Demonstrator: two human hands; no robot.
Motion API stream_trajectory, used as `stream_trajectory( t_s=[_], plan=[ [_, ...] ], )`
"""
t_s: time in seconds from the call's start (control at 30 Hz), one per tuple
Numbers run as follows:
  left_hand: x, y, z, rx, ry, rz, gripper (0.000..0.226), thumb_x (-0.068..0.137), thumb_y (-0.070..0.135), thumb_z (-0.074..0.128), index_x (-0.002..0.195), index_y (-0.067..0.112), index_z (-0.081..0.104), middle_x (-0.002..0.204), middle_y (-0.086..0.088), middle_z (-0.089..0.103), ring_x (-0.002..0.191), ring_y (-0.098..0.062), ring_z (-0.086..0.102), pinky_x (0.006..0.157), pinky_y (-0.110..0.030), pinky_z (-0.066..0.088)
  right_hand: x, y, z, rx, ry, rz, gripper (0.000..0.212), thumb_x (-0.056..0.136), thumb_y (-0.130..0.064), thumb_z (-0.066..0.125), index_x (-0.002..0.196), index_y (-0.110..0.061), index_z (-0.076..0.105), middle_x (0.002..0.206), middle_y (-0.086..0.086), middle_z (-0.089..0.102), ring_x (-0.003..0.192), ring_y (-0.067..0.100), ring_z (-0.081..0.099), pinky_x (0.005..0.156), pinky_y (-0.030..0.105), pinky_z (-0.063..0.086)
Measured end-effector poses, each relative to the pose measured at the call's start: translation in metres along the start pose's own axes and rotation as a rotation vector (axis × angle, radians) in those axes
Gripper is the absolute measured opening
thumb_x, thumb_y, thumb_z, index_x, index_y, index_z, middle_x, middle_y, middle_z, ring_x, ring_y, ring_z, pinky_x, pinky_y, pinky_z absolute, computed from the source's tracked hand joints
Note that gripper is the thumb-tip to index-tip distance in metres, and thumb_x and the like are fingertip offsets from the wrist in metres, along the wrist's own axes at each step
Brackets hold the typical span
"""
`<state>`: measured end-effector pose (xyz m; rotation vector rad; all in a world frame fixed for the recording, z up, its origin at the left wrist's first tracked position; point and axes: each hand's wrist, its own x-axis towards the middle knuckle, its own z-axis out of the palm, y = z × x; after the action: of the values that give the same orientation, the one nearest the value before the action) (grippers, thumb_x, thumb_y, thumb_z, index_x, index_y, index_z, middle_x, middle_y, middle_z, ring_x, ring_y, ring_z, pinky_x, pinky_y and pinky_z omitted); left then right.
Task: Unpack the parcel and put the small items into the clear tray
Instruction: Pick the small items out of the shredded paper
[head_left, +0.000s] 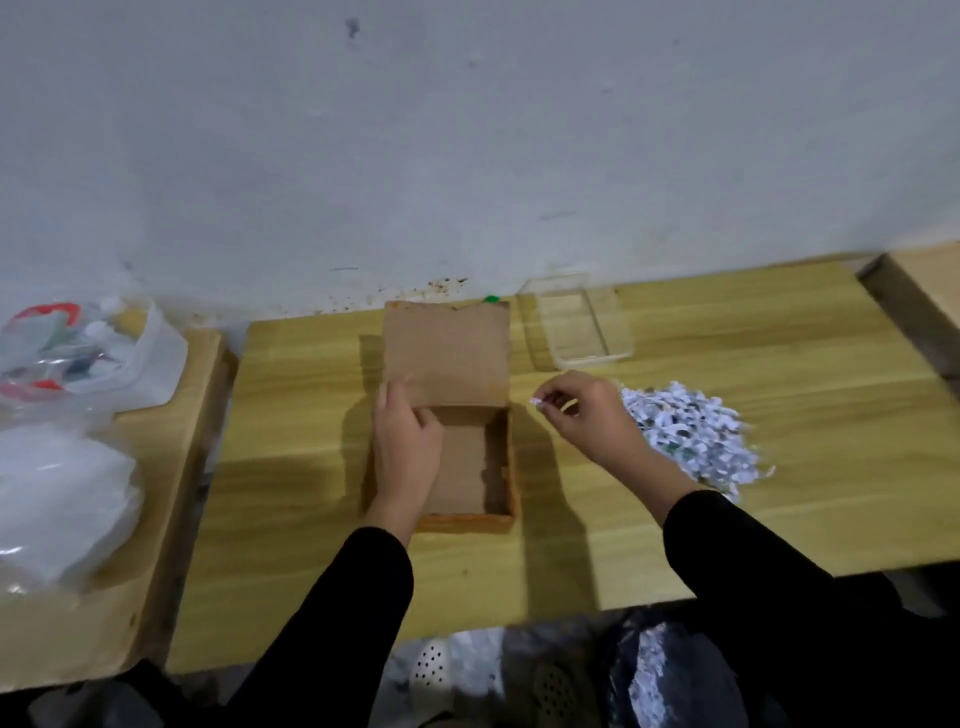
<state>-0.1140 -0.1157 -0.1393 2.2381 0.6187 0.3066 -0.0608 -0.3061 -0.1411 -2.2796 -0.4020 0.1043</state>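
An open brown cardboard parcel (470, 467) lies in the middle of the wooden table (779, 509), its lid (447, 353) standing up at the far side. My left hand (408, 447) rests over the parcel's left wall and the lid's lower edge, fingers on the cardboard. Just right of the parcel, my right hand (587, 415) pinches a small white scrap (535, 401) between its fingertips. The clear tray (618, 353) sits behind my right hand near the wall and looks empty. A heap of shredded paper (691, 436) lies right of my right hand.
On a lower wooden surface at the left lie clear plastic bags (67, 353) with colourful contents and a white plastic bundle (57, 509). The wall runs close behind the table. Another wooden surface (924, 280) begins at the far right. Dark bags sit below the front edge.
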Motion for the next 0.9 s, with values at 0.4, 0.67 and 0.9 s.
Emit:
stream_trajectory(
  t_s=[0.4,0.67,0.9],
  plan=[
    [-0.071,0.088,0.185,0.382,-0.781,0.671,0.062,0.097,0.041,0.038,0.149,0.027,0.008,0.16,0.002,-0.001,0.147,-0.02,-0.005,0.12,-0.041,0.007,-0.064,0.151,-0.093,-0.298,0.018,0.205,0.047,0.08,-0.028,0.066,0.126,-0.017,0.056,0.126,0.014,0.058,0.112,0.036,0.053,0.097,0.043,0.043],
    [-0.02,0.077,0.206,0.234,-0.752,0.503,0.048,0.098,0.036,0.038,0.145,0.032,0.028,0.147,-0.001,0.041,0.13,-0.022,0.043,0.102,-0.043,0.042,-0.04,0.176,-0.113,-0.021,0.095,0.288,0.03,0.078,-0.024,0.073,0.105,-0.011,0.07,0.098,0.005,0.065,0.086,0.015,0.058,0.07,0.013,0.043],
    [-0.017,0.06,0.184,0.173,-0.454,0.261,0.029,0.087,0.018,0.057,0.115,0.023,0.065,0.119,-0.003,0.067,0.103,-0.026,0.063,0.089,-0.034,0.049,-0.074,0.208,-0.128,0.106,0.269,0.567,0.017,0.077,-0.005,0.072,0.094,-0.001,0.072,0.081,0.007,0.063,0.072,0.019,0.058,0.051,0.0,0.04]
  ],
)
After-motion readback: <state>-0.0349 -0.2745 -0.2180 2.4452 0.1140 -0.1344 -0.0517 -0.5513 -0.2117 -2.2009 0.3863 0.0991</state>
